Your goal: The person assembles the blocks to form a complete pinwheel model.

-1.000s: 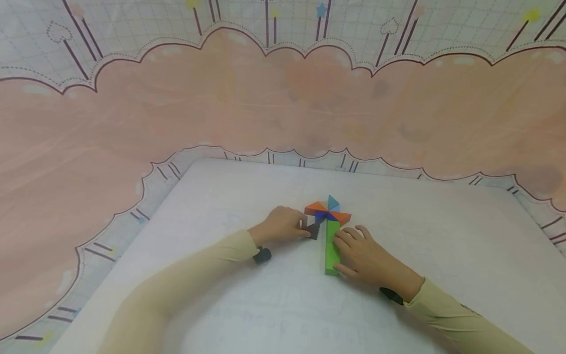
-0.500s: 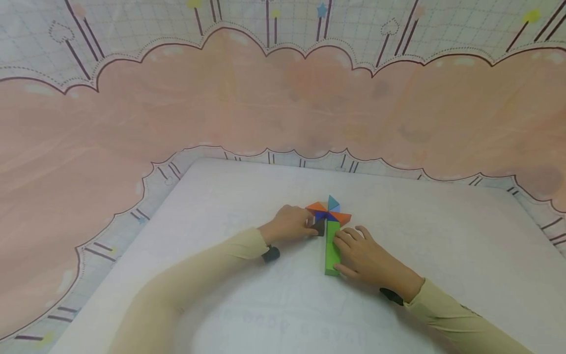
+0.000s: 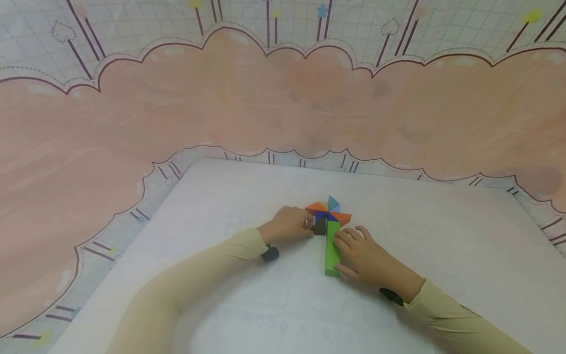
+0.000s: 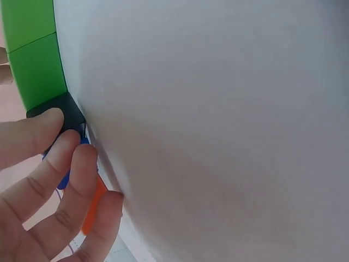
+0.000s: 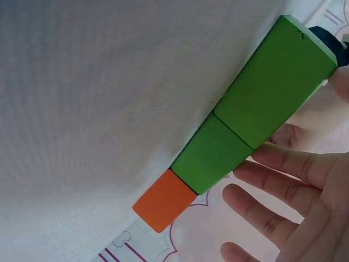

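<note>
In the head view my left hand pinches a black triangular block between thumb and fingers. The block lies against the left side of the green blocks, by their far end. In the left wrist view the thumb is on the black block, beside the blue piece. My right hand rests at the right side of the green blocks, two of which stand end to end in the right wrist view. There its fingers are fairly straight, with tips touching the green side.
Beyond the green blocks, orange, dark blue and light blue triangular blocks form a pinwheel, with another orange block on the right. The white tabletop meets a patterned pink cloth at the back.
My left hand has moved right with the black block, bringing it up against the green blocks; in the last half second the block turned slightly. My right hand has stayed in place.
</note>
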`<state>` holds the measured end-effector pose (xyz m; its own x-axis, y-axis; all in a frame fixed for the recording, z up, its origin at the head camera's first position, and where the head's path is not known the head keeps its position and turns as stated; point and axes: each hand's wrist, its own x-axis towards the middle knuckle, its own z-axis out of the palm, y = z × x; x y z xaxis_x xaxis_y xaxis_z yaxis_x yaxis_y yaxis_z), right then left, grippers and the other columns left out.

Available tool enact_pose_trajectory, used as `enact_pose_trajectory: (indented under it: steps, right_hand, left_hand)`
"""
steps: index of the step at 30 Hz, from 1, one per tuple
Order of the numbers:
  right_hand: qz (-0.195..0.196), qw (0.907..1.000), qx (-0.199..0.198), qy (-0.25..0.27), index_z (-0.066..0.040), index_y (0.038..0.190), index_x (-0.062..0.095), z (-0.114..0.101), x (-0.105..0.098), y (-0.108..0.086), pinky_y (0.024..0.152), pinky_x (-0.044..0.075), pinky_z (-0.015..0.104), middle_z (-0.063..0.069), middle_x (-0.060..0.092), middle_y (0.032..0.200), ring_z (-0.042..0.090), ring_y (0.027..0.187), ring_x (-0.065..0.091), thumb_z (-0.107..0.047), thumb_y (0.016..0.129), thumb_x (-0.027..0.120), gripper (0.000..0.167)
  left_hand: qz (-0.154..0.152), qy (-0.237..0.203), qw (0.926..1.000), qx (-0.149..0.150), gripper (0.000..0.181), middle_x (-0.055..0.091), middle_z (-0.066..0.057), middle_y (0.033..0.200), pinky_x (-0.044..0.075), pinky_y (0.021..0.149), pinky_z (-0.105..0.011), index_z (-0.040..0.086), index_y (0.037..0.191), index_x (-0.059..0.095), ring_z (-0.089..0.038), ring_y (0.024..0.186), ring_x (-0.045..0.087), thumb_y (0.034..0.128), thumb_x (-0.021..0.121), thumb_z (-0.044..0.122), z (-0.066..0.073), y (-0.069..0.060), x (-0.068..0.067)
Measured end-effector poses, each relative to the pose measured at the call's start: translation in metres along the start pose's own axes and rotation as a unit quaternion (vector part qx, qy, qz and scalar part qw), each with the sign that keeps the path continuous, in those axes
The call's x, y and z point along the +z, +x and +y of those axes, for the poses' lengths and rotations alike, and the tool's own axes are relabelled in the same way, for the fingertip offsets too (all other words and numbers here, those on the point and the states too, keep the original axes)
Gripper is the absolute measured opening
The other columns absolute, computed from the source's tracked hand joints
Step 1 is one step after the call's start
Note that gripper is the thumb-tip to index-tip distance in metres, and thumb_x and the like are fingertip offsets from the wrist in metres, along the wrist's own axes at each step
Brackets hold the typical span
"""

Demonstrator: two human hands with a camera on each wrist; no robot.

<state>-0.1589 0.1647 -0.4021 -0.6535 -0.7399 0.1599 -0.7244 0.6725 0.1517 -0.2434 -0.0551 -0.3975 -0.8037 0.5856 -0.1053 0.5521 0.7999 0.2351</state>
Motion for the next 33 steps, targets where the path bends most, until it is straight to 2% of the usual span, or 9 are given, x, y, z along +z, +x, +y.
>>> enact_pose_trajectory:
  steps: [4, 11, 18, 22, 25, 29, 33]
  right_hand:
    - [0.008, 1.0000, -0.005, -0.003, -0.004, 0.121, 0.053, 0.001, 0.001, 0.000, 0.096, 0.039, 0.054, 0.010, 0.058, 0.121, 0.029, 0.115, 0.051, -0.047, 0.086, 0.060, 0.056]
    - [0.016, 0.9998, -0.007, -0.001, -0.003, 0.121, 0.054, 0.001, 0.003, 0.000, 0.096, 0.039, 0.054, 0.010, 0.058, 0.120, 0.029, 0.114, 0.051, -0.046, 0.086, 0.060, 0.055]
    - [0.017, 0.9998, -0.007, -0.004, -0.004, 0.121, 0.053, 0.000, 0.002, 0.001, 0.096, 0.039, 0.054, 0.010, 0.057, 0.120, 0.028, 0.114, 0.050, -0.046, 0.086, 0.060, 0.055]
    - [0.005, 1.0000, -0.003, 0.000, -0.004, 0.121, 0.053, 0.000, 0.002, 0.001, 0.097, 0.039, 0.054, 0.010, 0.057, 0.121, 0.029, 0.115, 0.050, -0.046, 0.087, 0.059, 0.055]
    - [-0.001, 1.0000, -0.001, 0.003, -0.004, 0.122, 0.053, 0.000, 0.001, 0.001, 0.097, 0.039, 0.055, 0.010, 0.057, 0.122, 0.029, 0.116, 0.050, -0.047, 0.087, 0.058, 0.056]
    - [-0.009, 0.9999, 0.004, 0.007, -0.004, 0.122, 0.053, 0.000, -0.001, 0.002, 0.098, 0.038, 0.055, 0.010, 0.057, 0.122, 0.029, 0.116, 0.050, -0.048, 0.087, 0.059, 0.056]
    - [-0.014, 0.9998, 0.008, 0.009, -0.005, 0.123, 0.053, 0.000, -0.001, 0.002, 0.098, 0.037, 0.056, 0.010, 0.057, 0.123, 0.029, 0.117, 0.049, -0.049, 0.087, 0.058, 0.057]
  left_hand:
    - [0.007, -0.001, 1.0000, 0.004, 0.019, 0.064, 0.007, 0.074, 0.041, 0.061, -0.022, 0.017, 0.080, 0.066, -0.009, 0.065, 0.054, 0.0839, 0.068, 0.035, 0.000, 0.004, 0.002]
    - [-0.001, -0.025, 0.9996, -0.012, 0.020, 0.062, 0.006, 0.066, 0.041, 0.058, -0.022, 0.016, 0.076, 0.066, -0.009, 0.060, 0.052, 0.0841, 0.068, 0.033, -0.001, 0.010, 0.003]
    - [-0.001, -0.026, 0.9993, -0.027, 0.021, 0.067, 0.004, 0.078, 0.046, 0.067, -0.024, 0.014, 0.084, 0.068, -0.010, 0.070, 0.057, 0.0843, 0.068, 0.035, -0.003, 0.012, 0.001]
    - [-0.017, -0.034, 0.9986, -0.036, 0.022, 0.068, 0.004, 0.086, 0.047, 0.073, -0.027, 0.015, 0.089, 0.067, -0.011, 0.079, 0.060, 0.0826, 0.070, 0.036, -0.006, 0.011, -0.004]
    - [-0.023, -0.049, 0.9982, -0.027, 0.021, 0.068, 0.004, 0.089, 0.047, 0.074, -0.027, 0.017, 0.091, 0.066, -0.012, 0.081, 0.059, 0.0815, 0.071, 0.035, -0.013, 0.011, -0.011]
    - [-0.005, -0.063, 0.9980, 0.002, 0.018, 0.066, 0.004, 0.087, 0.044, 0.069, -0.025, 0.018, 0.092, 0.063, -0.011, 0.078, 0.057, 0.0834, 0.070, 0.033, -0.021, 0.013, -0.020]
    - [-0.002, -0.073, 0.9971, 0.023, 0.018, 0.066, 0.004, 0.090, 0.045, 0.070, -0.024, 0.018, 0.096, 0.062, -0.011, 0.081, 0.057, 0.0852, 0.068, 0.031, -0.021, 0.015, -0.018]
